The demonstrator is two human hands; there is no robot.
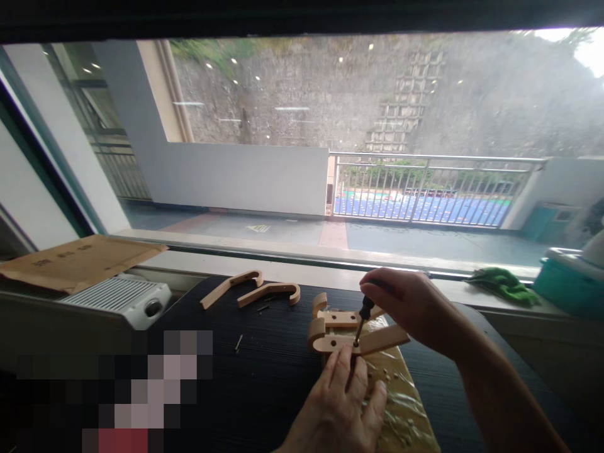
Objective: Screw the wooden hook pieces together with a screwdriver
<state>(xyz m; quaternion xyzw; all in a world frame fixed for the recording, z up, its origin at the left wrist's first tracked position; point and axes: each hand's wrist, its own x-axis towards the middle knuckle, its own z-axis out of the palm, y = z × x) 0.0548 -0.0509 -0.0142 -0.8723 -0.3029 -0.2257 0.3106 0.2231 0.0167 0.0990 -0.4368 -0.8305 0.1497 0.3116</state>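
My right hand (401, 302) is wrapped around the dark handle of a screwdriver (365, 313). The screwdriver tilts slightly, its tip at a hole in the nearer wooden hook (382, 343). Stretched and spread, the fingers of my left hand (342, 393) rest at the near edge of that hook. A second wooden hook (340, 319) lies just behind it, two dark holes showing. Both hooks sit on a board (401, 406) covered in clear plastic film, with small bits scattered on it.
Two more wooden hooks (231, 288) (268, 293) lie on the dark table (283, 371), with loose screws (238, 343) near them. A white slatted appliance (117, 302) bearing a brown envelope (80, 258) stands left. A green cloth (503, 286) and teal bucket (570, 283) are right, by the window.
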